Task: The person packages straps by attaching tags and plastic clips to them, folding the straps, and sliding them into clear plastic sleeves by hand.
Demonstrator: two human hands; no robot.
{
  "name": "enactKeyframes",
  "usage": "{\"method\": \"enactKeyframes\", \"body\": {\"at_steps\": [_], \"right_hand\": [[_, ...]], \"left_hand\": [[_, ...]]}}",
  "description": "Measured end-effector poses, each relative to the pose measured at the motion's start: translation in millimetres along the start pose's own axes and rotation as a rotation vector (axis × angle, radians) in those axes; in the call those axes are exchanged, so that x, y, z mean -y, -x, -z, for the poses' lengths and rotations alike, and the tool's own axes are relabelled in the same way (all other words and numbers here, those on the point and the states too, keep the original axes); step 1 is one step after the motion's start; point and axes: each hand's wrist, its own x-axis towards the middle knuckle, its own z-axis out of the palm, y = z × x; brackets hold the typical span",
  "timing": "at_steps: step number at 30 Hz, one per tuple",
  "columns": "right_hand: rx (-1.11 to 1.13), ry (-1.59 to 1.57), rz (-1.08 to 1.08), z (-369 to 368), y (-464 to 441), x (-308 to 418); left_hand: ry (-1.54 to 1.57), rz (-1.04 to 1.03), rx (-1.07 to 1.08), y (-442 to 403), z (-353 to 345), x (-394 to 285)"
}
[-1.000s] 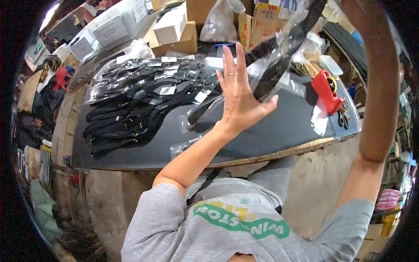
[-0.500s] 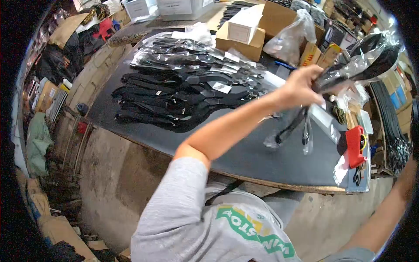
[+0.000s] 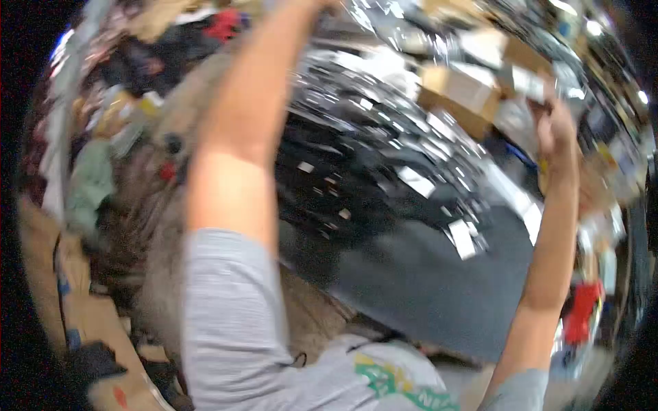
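Note:
My left hand [image 3: 330, 5] is at the top edge, mostly cut off, with its fingers hidden. Clear shiny plastic [image 3: 384, 24] lies right beside it; whether the hand grips it cannot be told. On the right, my right hand [image 3: 556, 130] is raised near the cardboard boxes, its blurred fingers curled together; what they hold is unclear. Between my arms, black straps [image 3: 329, 164] with small white tags lie in rows on the dark tabletop [image 3: 411, 294]. Plastic-wrapped straps [image 3: 349, 82] are heaped behind them.
An open cardboard box [image 3: 466, 96] stands at the back of the table. A red object [image 3: 582, 312] sits by the right edge. Cardboard [image 3: 103, 322] and a green sack [image 3: 92, 181] are at the left.
My left hand, earlier shut on a plastic-wrapped bundle of black straps at the right, has swung up and left. My right hand has come up from the lower right. The view has turned and blurred.

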Motion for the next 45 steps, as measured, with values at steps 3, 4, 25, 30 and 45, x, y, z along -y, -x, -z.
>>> {"method": "enactKeyframes", "body": {"at_steps": [3, 4, 25, 30, 45], "right_hand": [[-0.015, -0.121, -0.144, -6.9, -19.9, -145.8], [-0.130, -0.206, -0.285, -8.4, -21.0, -189.8], [0.196, 1.056, 0.115, 68.7, 246.6, -93.5], [0.109, 1.086, -0.001, 99.1, 334.3, -71.6], [0.300, 1.041, 0.212, 55.3, 323.6, -82.3]], "left_hand": [[-0.626, -0.078, -0.273, 61.6, -53.1, -38.7], [-0.592, -0.057, -0.124, 71.3, -68.6, -39.4], [-0.240, -0.719, -0.011, 256.9, -353.1, -50.3], [-0.231, -0.613, -0.226, 274.3, -377.6, -61.6], [0.001, -0.662, -0.179, 271.8, -377.2, -90.2]]}}
